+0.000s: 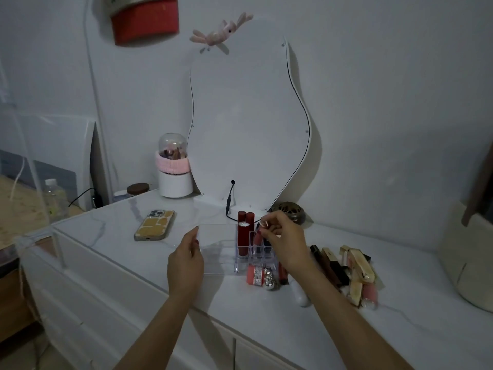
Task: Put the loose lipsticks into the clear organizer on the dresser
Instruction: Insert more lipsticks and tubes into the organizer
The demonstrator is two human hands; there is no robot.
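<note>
Your two forearms came up from the bottom edge, so those were closest to the lens. Left hand [186,259] was resting against the left side of the clear organizer [213,252], fingers loosely curved around its edge, thumb up by the top corner, more steadying it than gripping. Right hand [284,240] was over the right-hand slots, thumb and fingertips pinched on a pinkish-red lipstick [258,240] that stood nearly upright with its long axis vertical, lower end already down in one of the compartments, top end hidden by your fingers.

Two dark red lipsticks [243,233] were standing upright in the back slots just left of that one, caps pointing up. Organizer sat on the white marble-look dresser top [120,236], in front of the wavy white panel [248,129].

Loose stuff: a coral tube [254,275] lay right in front of the organizer, long axis running toward you, with a silvery charm [270,279] beside it. Further right, well apart from the organizer, was a pile of lipsticks [352,273], dark and cream-gold ones, mostly lying flat and angled toward the near edge.

Phone [154,225] lay face down off to the left, and a white cup with a pink band [174,174] sat back by the wall.
</note>
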